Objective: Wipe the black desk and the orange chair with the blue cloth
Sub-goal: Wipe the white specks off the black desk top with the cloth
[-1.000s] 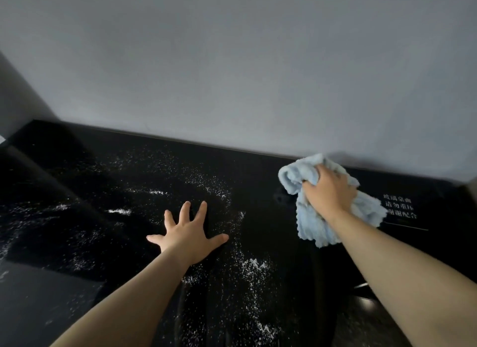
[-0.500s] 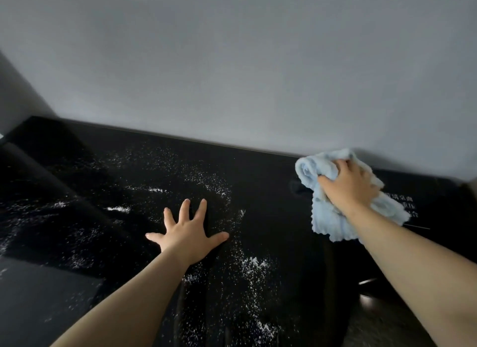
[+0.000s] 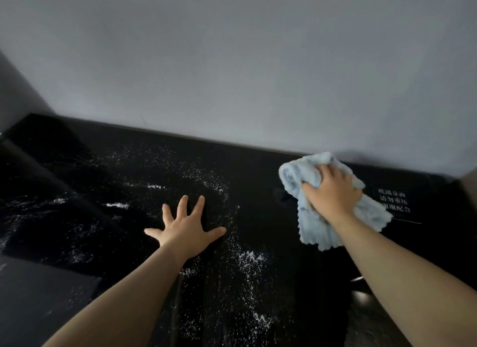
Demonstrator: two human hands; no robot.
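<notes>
The black desk [image 3: 77, 217] fills the lower half of the head view, glossy and sprinkled with white powder [image 3: 247, 259] across its middle and left. My left hand [image 3: 185, 230] lies flat on the desk with fingers spread wide. My right hand [image 3: 333, 194] grips the bunched light blue cloth [image 3: 309, 228] and presses it on the desk at the back right, close to the wall. The cloth's loose edges hang out below and to the right of the hand. The orange chair is not in view.
A grey wall [image 3: 232, 75] rises right behind the desk's back edge. White printed text [image 3: 393, 199] sits on the desk to the right of the cloth. The desk's right end [image 3: 462, 191] lies just beyond it.
My right hand swept the cloth right toward the printed text, then came back slightly left. My left hand stayed flat in place.
</notes>
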